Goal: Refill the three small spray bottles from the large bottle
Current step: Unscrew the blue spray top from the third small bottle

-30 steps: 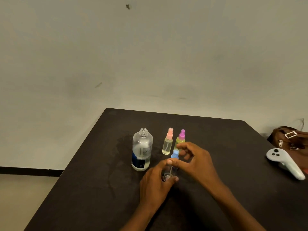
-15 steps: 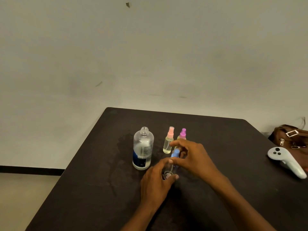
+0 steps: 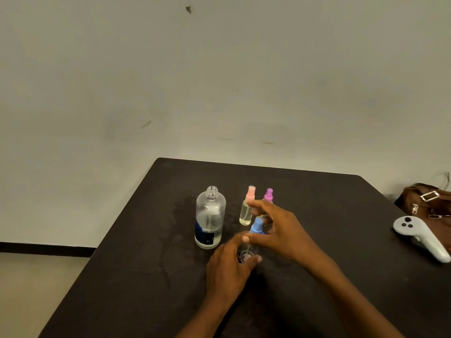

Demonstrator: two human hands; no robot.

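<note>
Two hands meet just beside the large bottle (image 3: 210, 215): left hand (image 3: 229, 267) curled round the small spray bottle (image 3: 245, 254), right hand (image 3: 280, 228) pinching its blue spray cap (image 3: 256, 226).

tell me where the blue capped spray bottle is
Head view, mid-table: the blue-capped bottle is between both hands, left hand gripping its clear body, right hand pinching its neck, just right of the large bottle.

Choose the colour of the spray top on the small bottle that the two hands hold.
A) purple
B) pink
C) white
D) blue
D: the left hand grips the small bottle and the right hand pinches its blue top; the pink-topped bottle and purple-topped bottle stand behind.
</note>
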